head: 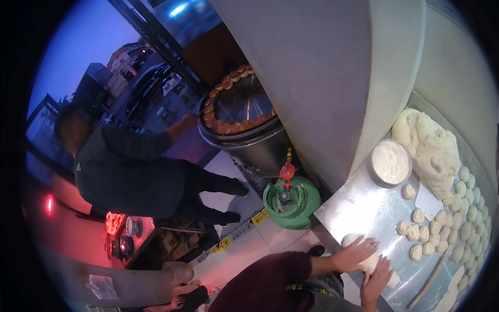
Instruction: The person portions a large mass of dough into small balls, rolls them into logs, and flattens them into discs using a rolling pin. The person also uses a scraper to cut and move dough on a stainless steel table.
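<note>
Both palms rest on a log of pale dough point(369, 263) lying on a floury stainless-steel worktop point(351, 199). My left hand point(355, 255) presses over its upper part, fingers spread. Lower down, my right hand point(377, 279) lies across the log near its other end. Several cut dough pieces point(424, 233) sit beyond the hands. A rolling pin point(429, 279) lies to their right, beside a flattened dough strip point(450, 290). Farther up stand a bowl of flour point(391, 162) and a large dough mass point(429, 142), with a white scraper point(427, 201) near it.
Rows of round dough pieces point(468, 218) line the worktop's far side. A green gas cylinder point(292, 202) with a red regulator point(287, 171) stands beside the worktop. A co-worker point(132, 171) reaches toward a large round pan point(241, 142) ringed with browned breads. Another person point(191, 298) is partly visible at the bottom.
</note>
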The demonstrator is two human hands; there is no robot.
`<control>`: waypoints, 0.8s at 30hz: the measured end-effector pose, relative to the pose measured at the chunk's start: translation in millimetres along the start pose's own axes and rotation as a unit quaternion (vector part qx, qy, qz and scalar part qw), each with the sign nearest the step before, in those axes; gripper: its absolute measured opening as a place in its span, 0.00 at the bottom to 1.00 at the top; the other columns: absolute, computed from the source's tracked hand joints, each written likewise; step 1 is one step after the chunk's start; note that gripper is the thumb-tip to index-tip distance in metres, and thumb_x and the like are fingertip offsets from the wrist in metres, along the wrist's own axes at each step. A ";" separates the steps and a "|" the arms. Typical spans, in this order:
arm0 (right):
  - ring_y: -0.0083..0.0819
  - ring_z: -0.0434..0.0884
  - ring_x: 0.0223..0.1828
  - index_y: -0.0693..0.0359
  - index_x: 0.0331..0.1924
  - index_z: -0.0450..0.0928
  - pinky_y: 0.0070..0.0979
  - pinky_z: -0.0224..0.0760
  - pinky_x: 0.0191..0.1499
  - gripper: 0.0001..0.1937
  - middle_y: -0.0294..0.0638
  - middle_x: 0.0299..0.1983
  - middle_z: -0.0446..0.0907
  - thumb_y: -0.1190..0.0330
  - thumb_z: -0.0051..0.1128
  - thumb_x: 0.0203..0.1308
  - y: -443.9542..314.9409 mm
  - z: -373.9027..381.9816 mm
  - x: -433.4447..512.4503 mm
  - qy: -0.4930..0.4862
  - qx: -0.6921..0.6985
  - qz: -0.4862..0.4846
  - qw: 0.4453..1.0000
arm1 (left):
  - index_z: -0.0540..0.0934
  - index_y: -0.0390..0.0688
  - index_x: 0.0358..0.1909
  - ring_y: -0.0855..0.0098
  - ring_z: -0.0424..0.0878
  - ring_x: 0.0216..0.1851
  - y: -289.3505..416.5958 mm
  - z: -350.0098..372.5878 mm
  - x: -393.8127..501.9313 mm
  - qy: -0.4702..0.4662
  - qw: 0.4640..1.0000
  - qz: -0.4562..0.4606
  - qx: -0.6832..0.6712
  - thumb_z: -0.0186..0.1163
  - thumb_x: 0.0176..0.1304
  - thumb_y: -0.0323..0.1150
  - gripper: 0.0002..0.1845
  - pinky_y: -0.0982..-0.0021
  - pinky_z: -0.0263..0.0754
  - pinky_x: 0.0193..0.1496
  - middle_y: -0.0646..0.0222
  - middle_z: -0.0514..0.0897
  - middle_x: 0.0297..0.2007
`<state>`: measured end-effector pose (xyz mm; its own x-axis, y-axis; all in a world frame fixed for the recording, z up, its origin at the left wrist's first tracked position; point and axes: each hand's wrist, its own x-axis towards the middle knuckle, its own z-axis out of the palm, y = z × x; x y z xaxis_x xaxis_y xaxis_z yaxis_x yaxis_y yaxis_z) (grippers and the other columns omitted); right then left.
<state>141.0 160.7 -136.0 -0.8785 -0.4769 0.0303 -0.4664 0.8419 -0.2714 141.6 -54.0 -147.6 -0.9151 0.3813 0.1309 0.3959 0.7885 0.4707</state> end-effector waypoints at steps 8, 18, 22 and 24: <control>0.56 0.77 0.50 0.66 0.49 0.80 0.46 0.69 0.55 0.15 0.55 0.49 0.80 0.64 0.46 0.72 55.8 -11.2 115.0 0.064 0.111 0.033 0.991 | 0.79 0.36 0.56 0.54 0.66 0.70 -49.5 21.1 139.7 0.096 0.994 -0.002 0.060 0.61 0.62 0.47 0.28 0.47 0.50 0.77 0.53 0.80 0.57; 0.59 0.73 0.52 0.64 0.64 0.68 0.50 0.67 0.55 0.40 0.56 0.52 0.74 0.51 0.70 0.48 63.6 -19.0 109.8 0.001 0.095 -0.089 0.991 | 0.76 0.37 0.54 0.54 0.75 0.56 -74.7 15.6 134.4 -0.032 0.989 0.140 -0.024 0.81 0.33 0.52 0.46 0.56 0.69 0.60 0.58 0.78 0.50; 0.59 0.74 0.46 0.63 0.53 0.74 0.48 0.69 0.48 0.29 0.54 0.43 0.75 0.60 0.69 0.47 62.5 -18.2 109.1 0.011 0.103 -0.068 0.992 | 0.81 0.41 0.39 0.56 0.78 0.49 -74.2 30.3 129.0 0.020 0.993 0.105 -0.046 0.82 0.27 0.48 0.35 0.58 0.75 0.47 0.60 0.81 0.43; 0.59 0.75 0.42 0.64 0.48 0.77 0.48 0.69 0.46 0.23 0.55 0.39 0.76 0.63 0.67 0.46 53.9 -16.2 96.2 0.032 0.149 -0.069 0.986 | 0.81 0.42 0.36 0.56 0.80 0.44 -70.6 27.3 101.5 0.060 0.991 0.098 -0.062 0.82 0.25 0.47 0.33 0.58 0.76 0.44 0.61 0.81 0.39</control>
<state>29.7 164.4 -132.1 -0.8180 -0.5567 0.1447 -0.5392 0.6545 -0.5301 22.8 -57.8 -191.4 -0.8273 0.4547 0.3299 0.5609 0.6372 0.5285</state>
